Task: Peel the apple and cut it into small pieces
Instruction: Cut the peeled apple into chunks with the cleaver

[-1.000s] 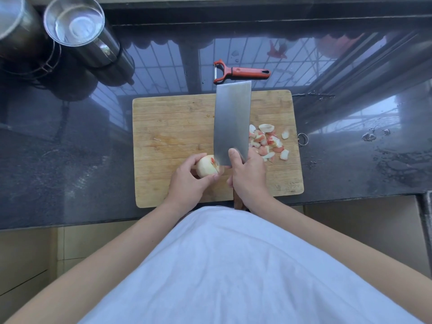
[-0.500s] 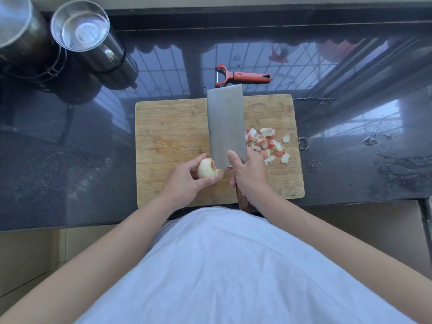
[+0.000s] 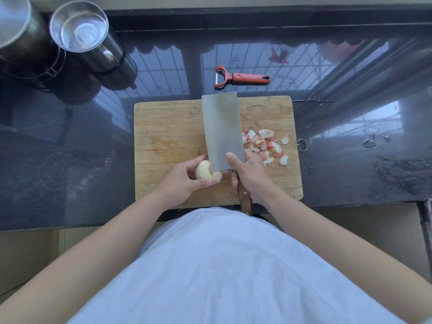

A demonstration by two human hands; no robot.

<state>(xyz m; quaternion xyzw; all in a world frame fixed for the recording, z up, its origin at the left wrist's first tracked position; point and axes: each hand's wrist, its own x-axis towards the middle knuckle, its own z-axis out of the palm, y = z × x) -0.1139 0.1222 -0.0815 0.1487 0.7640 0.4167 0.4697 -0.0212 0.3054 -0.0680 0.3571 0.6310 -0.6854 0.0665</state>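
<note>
A pale peeled apple chunk [image 3: 205,170] with a bit of red skin lies near the front of the wooden cutting board [image 3: 173,127]. My left hand [image 3: 182,181] grips it with fingers and thumb curled round it. My right hand [image 3: 250,176] grips the wooden handle of a broad steel cleaver [image 3: 222,129], thumb against the blade's flat. The blade's rear corner touches the chunk's right side, and the blade leans a little to the left. Several small cut apple pieces [image 3: 266,146] lie in a heap to the right of the blade.
A red-handled peeler [image 3: 240,77] lies on the dark glossy counter [image 3: 70,160] just behind the board. Two steel containers [image 3: 79,29] stand at the back left. A metal ring [image 3: 302,144] hangs at the board's right edge. The counter's front edge runs just below the board.
The cleaver's blade has tilted leftward, its tip swinging from the board's middle towards the left. Both hands and the apple chunk stay at the same spot on the board.
</note>
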